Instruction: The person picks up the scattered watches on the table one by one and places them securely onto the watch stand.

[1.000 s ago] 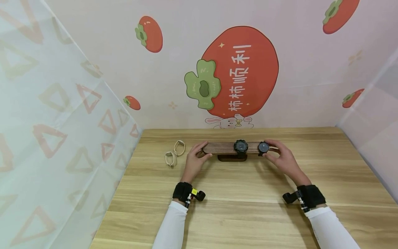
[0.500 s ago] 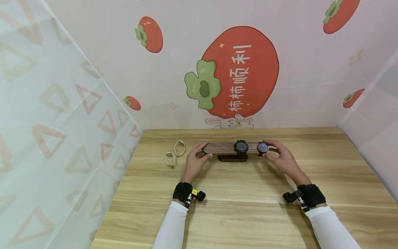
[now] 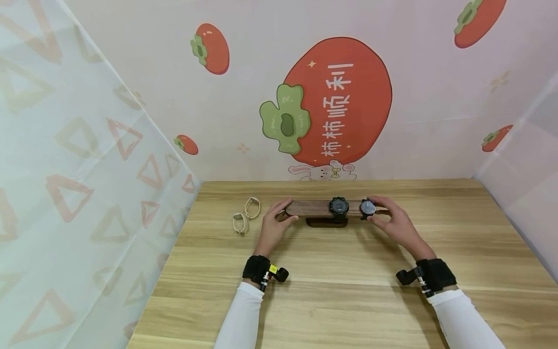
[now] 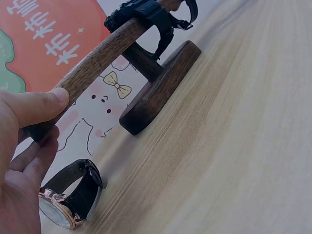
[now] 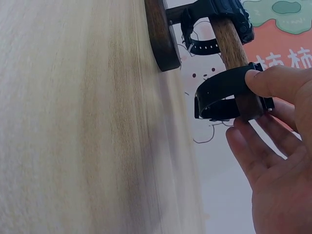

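Watch stand (image 3: 309, 209), dark wood: stands near the middle of the far edge of the desk (image 3: 340, 300); crossbar raised on a post above a long base (image 3: 327, 222).

Left hand (image 3: 272, 229): grips the crossbar's left end, thumb on one side, fingers beneath.

Right hand (image 3: 397, 225): pinches the round-faced dark watch between thumb and fingers at the crossbar's right end.

Round-faced dark watch (image 3: 367, 207): strap closed in a loop around the crossbar.

Chunky black watch (image 3: 338, 206): looped around the same bar, right of its middle, just beside the former.

Black-strapped watch (image 4: 73, 195), rose-gold case: on the desk under the crossbar's left end, beside the left hand.

Cream-banded pieces, two (image 3: 252, 208) (image 3: 239, 223): towards the desk's far left corner, one nearer the far edge.

Wristbands, black (image 3: 256, 269) (image 3: 436, 277): one per wrist, above white sleeves (image 3: 240, 315).
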`<state>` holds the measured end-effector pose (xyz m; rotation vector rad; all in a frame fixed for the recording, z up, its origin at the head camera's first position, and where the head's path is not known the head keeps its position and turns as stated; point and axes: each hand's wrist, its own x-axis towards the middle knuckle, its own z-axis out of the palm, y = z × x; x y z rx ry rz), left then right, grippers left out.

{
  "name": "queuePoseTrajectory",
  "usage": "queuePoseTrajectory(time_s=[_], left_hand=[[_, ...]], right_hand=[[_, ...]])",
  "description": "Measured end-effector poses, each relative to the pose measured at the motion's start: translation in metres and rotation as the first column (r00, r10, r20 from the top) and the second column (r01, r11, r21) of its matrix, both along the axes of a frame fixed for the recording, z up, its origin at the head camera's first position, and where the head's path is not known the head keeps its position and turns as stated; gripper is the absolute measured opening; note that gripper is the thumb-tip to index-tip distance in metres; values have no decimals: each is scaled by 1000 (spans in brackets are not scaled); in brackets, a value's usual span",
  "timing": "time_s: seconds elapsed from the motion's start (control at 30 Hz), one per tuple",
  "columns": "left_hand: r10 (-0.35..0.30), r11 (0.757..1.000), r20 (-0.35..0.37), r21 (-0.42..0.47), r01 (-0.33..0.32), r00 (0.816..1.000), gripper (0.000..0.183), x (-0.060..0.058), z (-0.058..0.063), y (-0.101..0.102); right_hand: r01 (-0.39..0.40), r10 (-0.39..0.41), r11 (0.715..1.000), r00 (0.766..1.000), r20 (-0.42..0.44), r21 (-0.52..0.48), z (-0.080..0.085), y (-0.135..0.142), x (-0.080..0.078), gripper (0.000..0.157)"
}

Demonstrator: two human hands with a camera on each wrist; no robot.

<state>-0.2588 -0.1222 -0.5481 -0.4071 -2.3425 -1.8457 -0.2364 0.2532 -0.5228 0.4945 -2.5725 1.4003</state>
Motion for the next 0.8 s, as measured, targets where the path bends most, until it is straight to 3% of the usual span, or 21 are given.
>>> queuePoseTrajectory(time_s=[0.8], left_hand=[[3,1000,8,0,-3,1000,63,-2,0,0]], right_hand=[[13,-12,999,1000,-24,34,1,-4,-1,58]])
